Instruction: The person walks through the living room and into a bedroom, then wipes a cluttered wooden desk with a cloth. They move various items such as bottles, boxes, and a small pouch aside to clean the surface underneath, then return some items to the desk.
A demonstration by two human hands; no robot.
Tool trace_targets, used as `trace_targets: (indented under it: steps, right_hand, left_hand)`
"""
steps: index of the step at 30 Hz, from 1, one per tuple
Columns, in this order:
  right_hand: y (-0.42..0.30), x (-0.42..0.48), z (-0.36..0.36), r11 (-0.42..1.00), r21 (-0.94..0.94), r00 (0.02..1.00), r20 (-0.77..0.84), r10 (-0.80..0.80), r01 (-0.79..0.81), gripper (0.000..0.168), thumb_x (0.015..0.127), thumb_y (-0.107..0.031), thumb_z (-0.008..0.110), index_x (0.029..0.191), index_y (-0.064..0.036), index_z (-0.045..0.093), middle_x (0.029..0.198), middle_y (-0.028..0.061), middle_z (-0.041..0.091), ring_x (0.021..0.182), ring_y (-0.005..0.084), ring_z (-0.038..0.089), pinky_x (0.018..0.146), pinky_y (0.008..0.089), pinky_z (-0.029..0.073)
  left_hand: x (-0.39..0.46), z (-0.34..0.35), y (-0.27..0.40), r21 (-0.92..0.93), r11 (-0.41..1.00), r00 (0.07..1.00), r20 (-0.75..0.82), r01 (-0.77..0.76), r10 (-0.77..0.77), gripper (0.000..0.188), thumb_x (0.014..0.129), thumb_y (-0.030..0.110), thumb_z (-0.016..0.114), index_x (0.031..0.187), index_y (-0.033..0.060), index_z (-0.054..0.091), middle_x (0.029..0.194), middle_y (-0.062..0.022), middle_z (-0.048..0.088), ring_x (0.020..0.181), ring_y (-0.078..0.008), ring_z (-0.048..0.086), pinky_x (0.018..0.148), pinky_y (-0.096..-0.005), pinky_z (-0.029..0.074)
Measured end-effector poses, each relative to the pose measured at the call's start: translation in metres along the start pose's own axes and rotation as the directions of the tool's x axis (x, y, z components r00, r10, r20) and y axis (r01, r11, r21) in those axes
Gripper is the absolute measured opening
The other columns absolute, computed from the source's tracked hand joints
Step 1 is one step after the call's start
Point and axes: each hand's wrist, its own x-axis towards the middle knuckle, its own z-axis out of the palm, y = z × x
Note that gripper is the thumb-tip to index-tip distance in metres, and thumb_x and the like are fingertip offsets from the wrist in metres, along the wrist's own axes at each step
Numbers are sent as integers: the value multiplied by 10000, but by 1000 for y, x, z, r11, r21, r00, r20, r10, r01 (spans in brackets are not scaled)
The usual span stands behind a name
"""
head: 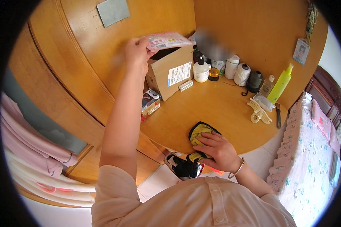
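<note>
My left hand (138, 55) holds a pink-and-white plastic packet (170, 40) by its left end, over the open top of a cardboard box (184, 58). The box stands towards the back of a rounded wooden shelf (170, 113) and bears a printed label. At the shelf's front edge my right hand (217, 149) lies on a yellow cloth with black edging (197, 131); part of the cloth is bunched under the fingers and reaches the edge. A small white carton (185, 85) lies against the foot of the box.
Small boxes (151, 103) sit left of the cardboard box. Along the back stand a pump bottle (201, 71), a gold-lidded jar (214, 74), thread cones (242, 74) and a yellow-green spray bottle (280, 83). A hair claw clip (260, 112) lies on the right. A bed (298, 167) is beyond.
</note>
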Motion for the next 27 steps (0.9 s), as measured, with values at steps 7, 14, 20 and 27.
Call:
trace_targets:
  steps: [7, 14, 20, 27]
  right_hand:
    - [11, 3, -8, 999, -4, 992, 117, -39, 40, 565, 721, -267, 703, 1223, -82, 522, 1291, 193, 470, 1208, 351, 433, 1010, 460, 342]
    - [77, 37, -16, 980, -172, 963, 232, 137, -98, 678, 816, -343, 614, 1361, -50, 336, 1332, 244, 407, 1236, 388, 394, 1024, 440, 329]
    - [138, 98, -4, 909, -214, 931, -17, 364, -359, 572, 820, -384, 589, 1210, 8, 441, 1154, 222, 537, 1087, 351, 517, 928, 415, 415]
    - [72, 101, 24, 980, -184, 975, 196, 108, -72, 519, 789, -339, 622, 1149, 13, 497, 1246, 195, 488, 1199, 357, 428, 991, 414, 366]
  left_hand:
    - [8, -36, -28, 592, 794, 985, -3, -137, 172, 404, 768, 305, 717, 1007, -9, 628, 954, -119, 640, 847, -203, 612, 776, -312, 473]
    - [-31, -60, -6, 779, 506, 829, 33, -371, 558, 320, 778, 224, 699, 1056, 85, 620, 1018, -76, 577, 885, -178, 577, 760, -314, 468]
    - [-95, -56, 6, 564, 666, 823, 42, -488, 567, 218, 810, 100, 659, 1024, 85, 623, 1032, -38, 572, 868, -136, 557, 670, -244, 459]
    - [-137, -35, 0, 442, 753, 871, 188, -487, 453, 128, 837, 48, 631, 964, 30, 623, 955, -41, 593, 794, -106, 548, 637, -221, 447]
